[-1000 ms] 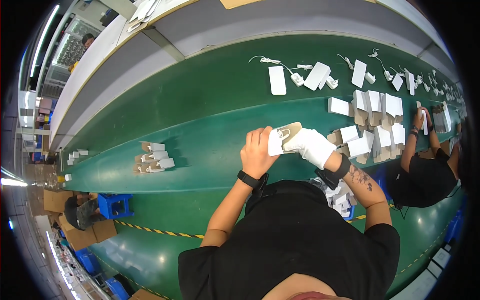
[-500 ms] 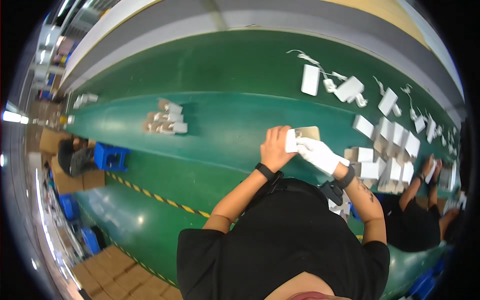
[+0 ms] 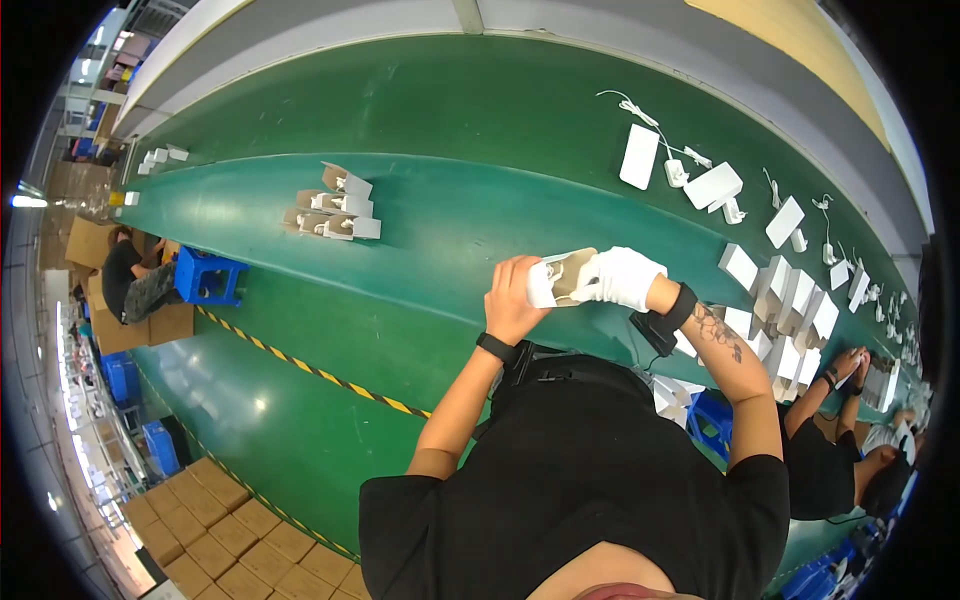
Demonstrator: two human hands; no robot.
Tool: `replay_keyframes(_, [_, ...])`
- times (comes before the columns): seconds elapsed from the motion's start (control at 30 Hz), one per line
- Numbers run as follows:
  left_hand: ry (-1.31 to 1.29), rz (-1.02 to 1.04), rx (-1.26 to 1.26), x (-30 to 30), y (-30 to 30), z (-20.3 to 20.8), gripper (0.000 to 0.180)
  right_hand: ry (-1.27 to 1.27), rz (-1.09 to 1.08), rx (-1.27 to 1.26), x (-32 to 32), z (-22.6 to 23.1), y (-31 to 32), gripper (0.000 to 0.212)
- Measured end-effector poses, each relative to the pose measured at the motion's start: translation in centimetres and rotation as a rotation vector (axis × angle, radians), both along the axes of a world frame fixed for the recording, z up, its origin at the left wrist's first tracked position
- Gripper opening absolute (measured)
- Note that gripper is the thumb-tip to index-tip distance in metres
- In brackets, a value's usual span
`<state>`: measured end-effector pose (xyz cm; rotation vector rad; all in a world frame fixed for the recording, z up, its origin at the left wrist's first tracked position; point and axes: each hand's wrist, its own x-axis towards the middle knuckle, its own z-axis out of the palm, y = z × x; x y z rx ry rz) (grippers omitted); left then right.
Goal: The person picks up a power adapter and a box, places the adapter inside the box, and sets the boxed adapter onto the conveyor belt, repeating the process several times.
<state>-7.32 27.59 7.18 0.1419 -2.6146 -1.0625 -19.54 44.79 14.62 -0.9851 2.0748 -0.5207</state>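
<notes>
Bare, my left hand (image 3: 513,298) grips one end of a small white box (image 3: 572,278) with a grey-brown inside, held up over the green belt in front of me. The box stands open, and something white shows at its left end. My right hand (image 3: 627,278) wears a white glove. Its fingertips are closed at the box's right end, against the raised flap. Whether they also hold something inside the box is hidden.
Left on the belt (image 3: 440,240) sit several open boxes (image 3: 335,210). Several more boxes (image 3: 795,300) cluster at right. White flat devices (image 3: 639,157) with cabled plugs (image 3: 677,173) line the far side. A co-worker (image 3: 825,440) works at right; another person (image 3: 140,275) sits far left near cartons.
Both hands have shifted slightly left with the box, which is now turned with its inside more in view. My gloved hand has moved up to the box's right end.
</notes>
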Motion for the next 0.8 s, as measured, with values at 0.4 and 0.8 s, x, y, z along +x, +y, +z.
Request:
replay_keyframes(0.4, [0.020, 0.067, -0.087, 2.0, -2.2, 0.0, 0.053, 0.373, 0.156, 0.008, 3.8, -2.4, -5.4, 0.022])
replay_keyframes(0.8, [0.008, 0.377, -0.134, 4.5, -8.0, -7.2, 0.051, 0.184, 0.036, -0.455, 7.5, -6.7, -12.8, 0.019])
